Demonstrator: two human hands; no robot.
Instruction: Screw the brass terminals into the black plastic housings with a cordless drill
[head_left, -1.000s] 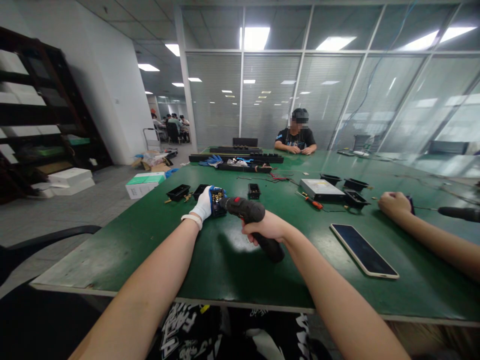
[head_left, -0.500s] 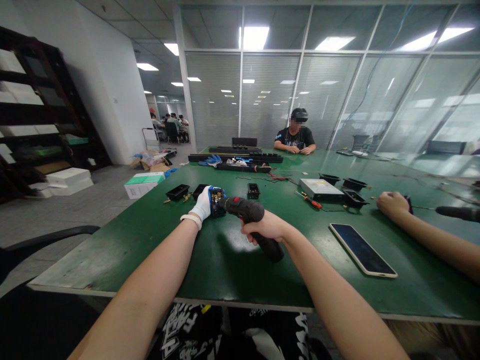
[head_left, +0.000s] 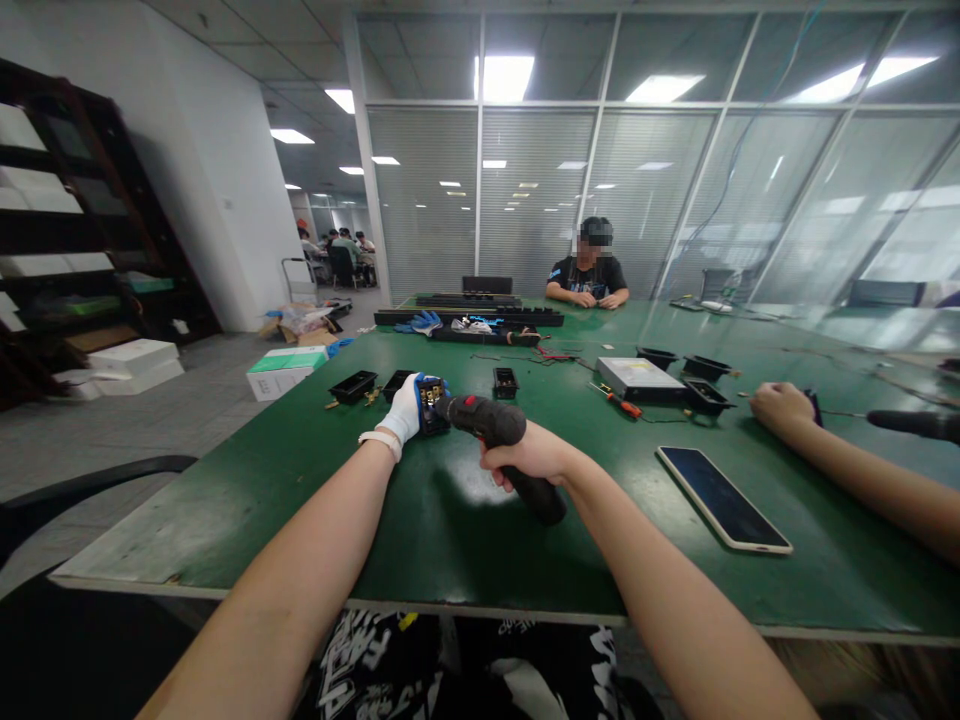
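Observation:
My left hand (head_left: pixel 405 408), in a white and blue work glove, grips a small black box (head_left: pixel 433 408) with brass-coloured metal parts inside, its open side facing right and toward me. Bare, my right hand (head_left: pixel 517 455) is wrapped round the handle of a black cordless drill (head_left: pixel 491 420). The drill's nose points left into the box; its bit and the exact contact point are too small to make out. Beyond the left hand lie a black tray-like housing (head_left: pixel 353 386) and another housing (head_left: pixel 397 382), with small brass pieces (head_left: pixel 371 397) beside them. A further black housing (head_left: pixel 505 382) stands past the drill.
A phone (head_left: pixel 724 498) lies right of my right forearm. Behind it are a screwdriver (head_left: pixel 624 403), a silver metal case (head_left: pixel 639 380) and several black housings (head_left: pixel 707 396). A co-worker's arm (head_left: pixel 847 450) reaches in from the right near another drill (head_left: pixel 911 424). Someone sits across the green table (head_left: pixel 300 520).
The whole view has shifted very slightly. Both hands keep the same hold, with the drill's nose still at the black box.

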